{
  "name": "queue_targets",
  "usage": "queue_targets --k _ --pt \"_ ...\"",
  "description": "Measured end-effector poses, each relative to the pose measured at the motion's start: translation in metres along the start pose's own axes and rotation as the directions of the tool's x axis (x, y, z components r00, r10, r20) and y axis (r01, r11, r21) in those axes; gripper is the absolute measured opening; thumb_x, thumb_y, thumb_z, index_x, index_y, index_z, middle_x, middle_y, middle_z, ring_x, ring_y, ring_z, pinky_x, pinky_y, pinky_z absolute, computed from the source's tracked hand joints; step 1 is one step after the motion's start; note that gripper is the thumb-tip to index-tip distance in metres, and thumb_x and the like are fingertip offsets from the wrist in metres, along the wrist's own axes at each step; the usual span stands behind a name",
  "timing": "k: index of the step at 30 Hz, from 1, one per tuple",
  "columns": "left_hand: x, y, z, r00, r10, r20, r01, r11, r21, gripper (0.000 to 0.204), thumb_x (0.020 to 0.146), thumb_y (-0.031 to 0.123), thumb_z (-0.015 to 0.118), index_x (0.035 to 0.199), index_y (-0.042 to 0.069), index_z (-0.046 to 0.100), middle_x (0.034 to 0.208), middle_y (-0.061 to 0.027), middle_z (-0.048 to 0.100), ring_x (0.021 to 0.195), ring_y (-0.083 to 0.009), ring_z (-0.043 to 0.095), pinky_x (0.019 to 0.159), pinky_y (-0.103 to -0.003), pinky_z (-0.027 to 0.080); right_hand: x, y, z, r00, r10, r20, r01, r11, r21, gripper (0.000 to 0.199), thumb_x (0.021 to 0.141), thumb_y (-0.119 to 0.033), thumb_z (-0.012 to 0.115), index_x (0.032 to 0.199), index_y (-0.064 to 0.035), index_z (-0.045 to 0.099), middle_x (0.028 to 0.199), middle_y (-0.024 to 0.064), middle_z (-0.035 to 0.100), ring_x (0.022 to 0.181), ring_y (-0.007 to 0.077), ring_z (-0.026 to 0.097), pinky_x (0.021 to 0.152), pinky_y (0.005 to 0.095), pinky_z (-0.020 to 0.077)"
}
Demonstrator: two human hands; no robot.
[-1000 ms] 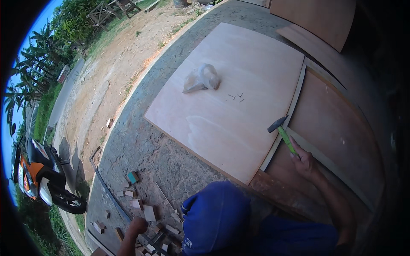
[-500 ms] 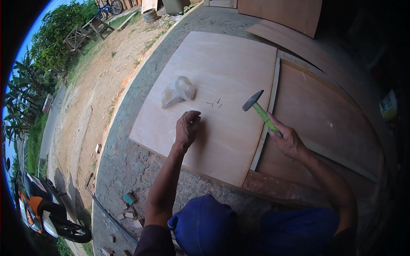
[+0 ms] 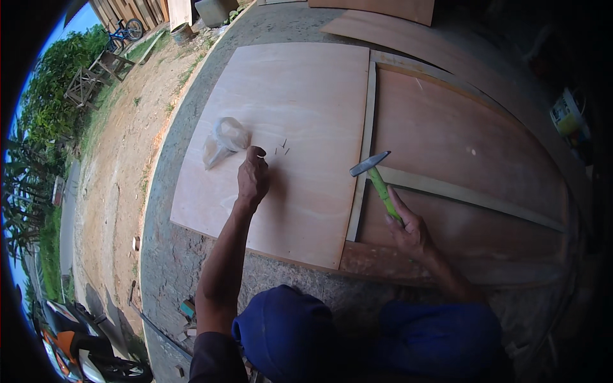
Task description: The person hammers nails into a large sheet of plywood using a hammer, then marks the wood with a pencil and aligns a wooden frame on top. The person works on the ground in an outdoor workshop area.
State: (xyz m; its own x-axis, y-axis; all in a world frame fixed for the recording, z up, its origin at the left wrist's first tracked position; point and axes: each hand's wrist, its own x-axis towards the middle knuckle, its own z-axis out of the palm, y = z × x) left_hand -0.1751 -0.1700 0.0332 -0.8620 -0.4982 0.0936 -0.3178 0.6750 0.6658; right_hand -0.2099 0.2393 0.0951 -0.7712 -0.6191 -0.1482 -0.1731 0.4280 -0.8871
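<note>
My right hand [image 3: 410, 233] is wrapped round the green handle of a hammer [image 3: 385, 193], its metal head raised over the seam at the plywood's right edge. My left hand [image 3: 253, 177] is over the pale plywood sheet [image 3: 306, 204], fingers curled together; whether anything sits between them is hidden. Several small nails [image 3: 285, 149] lie loose just right of its fingertips. Beside that hand, to the far left, a knotted clear plastic bag [image 3: 228, 136] rests on the sheet, its contents too blurred to tell.
To the right, the wooden frame [image 3: 447, 187] shows its crossbar and recessed panels. More plywood [image 3: 396, 39] lies behind. My blue-clad knees [image 3: 287, 335] are close to the near edge. A motorcycle [image 3: 80, 348] stands at lower left, and a bucket [image 3: 570, 118] at far right.
The view has swung right, so the scene sits further left. My left hand has come slightly nearer the nails. The hammer, still in my right hand, is lower against the frame.
</note>
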Motion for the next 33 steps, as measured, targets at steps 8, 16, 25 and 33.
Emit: queue_targets --k 8,16,25,33 --pt "-0.084 0.054 0.014 0.954 -0.194 0.227 0.299 0.613 -0.732 0.023 0.097 0.018 0.067 0.114 0.002 0.066 0.104 -0.0094 0.074 0.096 -0.0178 0.072 0.079 -0.030 0.055 -0.012 0.039 0.021 0.995 -0.093 0.021 0.094 0.991 -0.097 0.063 0.102 -0.015 0.054 0.159 -0.0206 0.029 0.094 0.0259 0.068 0.078 0.0172 0.066 0.072 0.0321 0.0516" --pt "-0.071 0.021 0.019 0.966 -0.231 -0.116 0.107 0.766 -0.634 0.013 0.099 0.012 0.061 0.108 0.004 0.064 0.087 -0.0020 0.063 0.072 -0.0091 0.055 0.066 -0.024 0.047 -0.014 0.039 0.028 0.996 0.001 0.088 0.006 0.997 -0.078 0.064 0.101 -0.016 0.055 0.159 -0.0172 0.028 0.100 0.0246 0.070 0.086 0.0125 0.064 0.075 0.0308 0.0513" --pt "-0.011 0.013 0.004 0.971 -0.206 -0.121 0.120 0.860 -0.497 0.021 0.096 0.006 0.052 0.114 0.001 0.062 0.091 -0.0092 0.069 0.081 -0.0142 0.063 0.074 -0.029 0.051 -0.014 0.037 0.041 0.994 -0.013 0.105 0.021 0.997 -0.074 0.063 0.103 -0.021 0.053 0.159 -0.0150 0.026 0.130 0.0277 0.062 0.098 0.0167 0.066 0.082 0.0307 0.0515" --pt "0.003 0.011 0.013 0.960 -0.278 -0.026 0.231 0.844 -0.483 0.027 0.093 0.008 0.056 0.116 -0.004 0.066 0.100 -0.0110 0.071 0.091 -0.0149 0.064 0.081 -0.029 0.051 -0.015 0.027 0.038 0.985 0.084 0.149 -0.077 0.996 -0.051 0.062 0.104 -0.021 0.052 0.159 -0.0102 0.025 0.132 0.0243 0.061 0.103 0.0166 0.064 0.087 0.0292 0.0500"
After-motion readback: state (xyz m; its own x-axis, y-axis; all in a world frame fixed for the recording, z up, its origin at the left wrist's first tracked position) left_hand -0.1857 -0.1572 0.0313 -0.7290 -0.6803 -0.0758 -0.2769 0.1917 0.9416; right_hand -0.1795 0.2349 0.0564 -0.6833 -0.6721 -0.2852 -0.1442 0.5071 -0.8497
